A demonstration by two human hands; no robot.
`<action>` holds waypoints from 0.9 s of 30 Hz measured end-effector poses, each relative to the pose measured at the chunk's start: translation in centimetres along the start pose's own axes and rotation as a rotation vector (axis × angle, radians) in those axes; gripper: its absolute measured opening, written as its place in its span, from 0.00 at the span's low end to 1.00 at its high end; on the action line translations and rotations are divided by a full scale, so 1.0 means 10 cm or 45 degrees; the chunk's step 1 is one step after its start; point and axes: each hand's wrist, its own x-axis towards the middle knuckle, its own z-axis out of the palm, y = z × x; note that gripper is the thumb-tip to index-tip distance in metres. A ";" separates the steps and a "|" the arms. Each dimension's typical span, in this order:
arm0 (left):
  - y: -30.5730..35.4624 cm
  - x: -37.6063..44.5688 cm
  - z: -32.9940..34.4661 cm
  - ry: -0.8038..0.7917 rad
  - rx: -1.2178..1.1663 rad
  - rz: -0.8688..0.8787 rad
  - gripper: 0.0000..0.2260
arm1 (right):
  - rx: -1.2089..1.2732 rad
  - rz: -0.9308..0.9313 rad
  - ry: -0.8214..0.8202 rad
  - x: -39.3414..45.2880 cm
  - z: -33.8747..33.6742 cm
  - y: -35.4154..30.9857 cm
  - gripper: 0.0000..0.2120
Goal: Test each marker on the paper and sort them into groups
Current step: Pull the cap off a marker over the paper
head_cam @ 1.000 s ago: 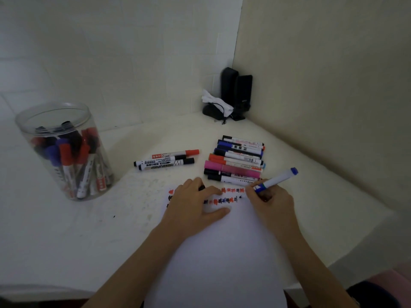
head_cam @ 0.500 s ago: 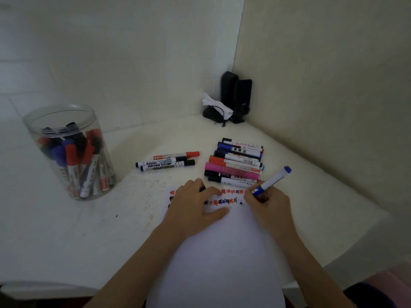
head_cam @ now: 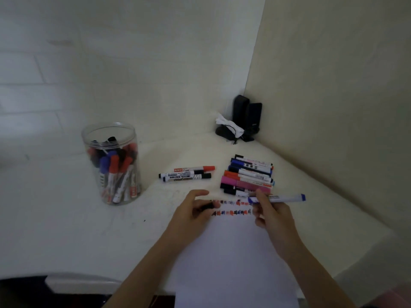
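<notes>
A white sheet of paper lies on the table in front of me, with two rows of red, blue and black test marks near its far edge. My right hand pinches a blue marker that lies almost level just above the marks, tip pointing left. My left hand hovers at the sheet's left corner, its fingers curled round a small dark cap. Beyond the paper lies a stacked group of several markers. A smaller group with red and black caps lies to its left.
A clear plastic jar holding several more markers stands at the left. Black speakers and a white crumpled cloth sit in the far corner, where two walls meet. The table's front edge runs close to my body.
My left hand has lifted from lying flat on the paper and curled up. My right hand has raised the blue marker off the sheet and turned it nearly level.
</notes>
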 end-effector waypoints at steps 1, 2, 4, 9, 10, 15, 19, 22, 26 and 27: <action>0.01 -0.02 -0.01 0.052 -0.086 -0.024 0.14 | 0.015 0.028 -0.028 -0.04 0.09 0.00 0.10; 0.02 -0.01 -0.02 0.090 -0.132 -0.040 0.13 | 0.026 0.044 -0.046 -0.07 0.18 -0.01 0.08; 0.03 0.00 -0.04 0.124 -0.119 -0.038 0.10 | 0.048 0.048 -0.065 -0.12 0.31 -0.02 0.06; 0.02 -0.02 -0.06 0.128 -0.116 0.017 0.08 | 0.034 0.039 -0.052 -0.15 0.43 -0.03 0.08; 0.02 -0.02 -0.07 0.119 -0.114 0.031 0.08 | 0.023 0.033 -0.057 -0.16 0.44 -0.03 0.08; 0.03 -0.02 -0.07 0.057 -0.142 0.085 0.11 | -0.059 0.026 -0.079 -0.18 0.45 -0.02 0.09; 0.02 -0.02 -0.08 0.038 -0.204 0.105 0.09 | -0.054 0.029 -0.108 -0.16 0.44 -0.04 0.09; 0.01 -0.01 -0.08 0.032 -0.199 0.102 0.08 | -0.088 0.020 -0.106 -0.12 0.42 -0.06 0.10; 0.00 0.00 -0.07 0.046 -0.191 0.105 0.07 | -0.106 -0.005 -0.105 -0.10 0.39 -0.04 0.09; -0.01 0.02 -0.07 0.056 -0.182 0.104 0.07 | -0.098 -0.007 -0.110 -0.10 0.39 -0.03 0.09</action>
